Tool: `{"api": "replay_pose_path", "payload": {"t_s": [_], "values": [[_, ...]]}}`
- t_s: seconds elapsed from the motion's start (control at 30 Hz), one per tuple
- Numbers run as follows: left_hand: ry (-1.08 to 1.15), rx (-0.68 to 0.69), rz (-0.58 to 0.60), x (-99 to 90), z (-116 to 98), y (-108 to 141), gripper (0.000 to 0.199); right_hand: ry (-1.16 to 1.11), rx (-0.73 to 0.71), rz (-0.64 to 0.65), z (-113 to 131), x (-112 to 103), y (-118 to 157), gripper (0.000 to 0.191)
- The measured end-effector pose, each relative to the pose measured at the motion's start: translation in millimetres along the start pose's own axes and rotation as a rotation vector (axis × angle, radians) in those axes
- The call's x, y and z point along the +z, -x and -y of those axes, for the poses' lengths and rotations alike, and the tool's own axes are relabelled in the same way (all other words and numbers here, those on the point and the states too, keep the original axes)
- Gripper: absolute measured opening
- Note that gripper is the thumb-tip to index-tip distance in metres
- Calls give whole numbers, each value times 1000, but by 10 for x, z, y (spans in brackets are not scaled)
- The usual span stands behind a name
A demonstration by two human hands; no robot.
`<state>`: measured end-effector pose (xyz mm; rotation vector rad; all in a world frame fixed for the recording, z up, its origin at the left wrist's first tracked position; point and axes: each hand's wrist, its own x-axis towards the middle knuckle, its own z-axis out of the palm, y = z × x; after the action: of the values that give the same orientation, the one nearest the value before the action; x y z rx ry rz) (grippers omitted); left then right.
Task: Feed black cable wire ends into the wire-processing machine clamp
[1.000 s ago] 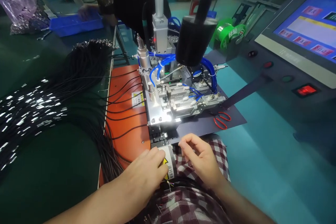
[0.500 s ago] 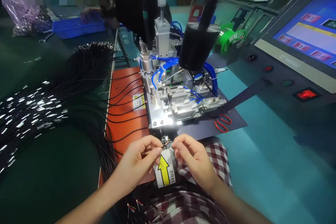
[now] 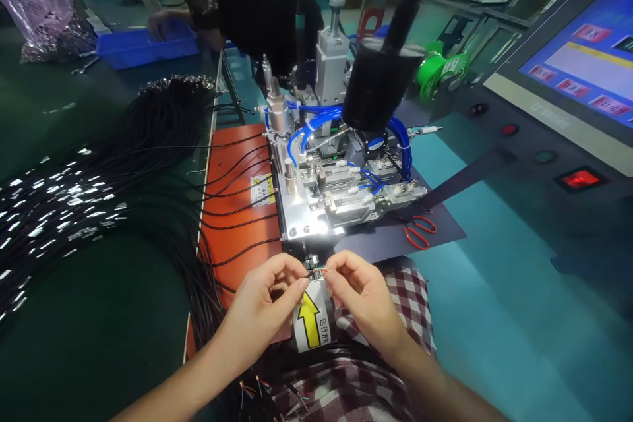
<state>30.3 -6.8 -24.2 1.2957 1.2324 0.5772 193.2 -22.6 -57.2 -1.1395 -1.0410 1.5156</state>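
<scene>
Between finger and thumb, my left hand [image 3: 271, 290] pinches the black jacket of a cable [image 3: 311, 274] close to its stripped end. Thin coloured wires [image 3: 320, 270], one reddish, run from that end to my right hand [image 3: 359, 290], whose fingertips are closed on their tips. Both hands hover over a white label with a yellow arrow [image 3: 310, 322] at the near end of the machine [image 3: 306, 211]. Small metal parts [image 3: 311, 259] of the machine show just beyond the fingertips. Several black cables [image 3: 242, 217] lead across an orange board [image 3: 232, 171] into the machine's left side.
Bundles of black cables [image 3: 163, 119] lie on the dark table at left. Red-handled scissors [image 3: 420, 232] rest on a grey plate to the right. A control screen [image 3: 583, 72] stands at right. Across the table, a person's hand [image 3: 171, 23] is at a blue tray [image 3: 143, 47].
My right fingertips have closed on the wire ends, and the wires now stretch straight between my hands. The machine's upright cylinder appears shifted to the right.
</scene>
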Motion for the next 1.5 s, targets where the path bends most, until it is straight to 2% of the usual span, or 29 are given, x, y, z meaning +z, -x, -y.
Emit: {"api": "replay_pose_path", "payload": {"t_s": [0.33, 0.6, 0.8, 0.93, 1.03, 1.13, 1.2, 1.37, 1.5], "values": [[8, -18, 2, 2, -8, -4, 11, -66, 1, 18, -1, -10, -34, 19], [84, -65, 29, 17, 46, 3, 13, 117, -96, -61, -190, 52, 8, 15], [146, -27, 45, 27, -94, -10, 17, 192, -125, -24, -118, 23, 25, 14], [272, -84, 40, 73, -147, -58, 19, 257, -177, 12, -73, 8, 56, 13], [446, -163, 71, 94, -83, -81, 22, 275, -185, 6, -116, 38, 64, 12], [549, -183, 85, 83, -13, -85, 22, 266, -191, -18, -174, 81, 51, 12], [536, -169, 90, 65, -8, -81, 22, 268, -201, -29, -193, 97, 42, 12], [335, -124, 68, 44, -65, -59, 21, 277, -217, -71, -177, 93, 52, 12], [347, -165, 3, 66, -68, -42, 23, 244, -155, -41, -123, 63, 50, 13]]}}
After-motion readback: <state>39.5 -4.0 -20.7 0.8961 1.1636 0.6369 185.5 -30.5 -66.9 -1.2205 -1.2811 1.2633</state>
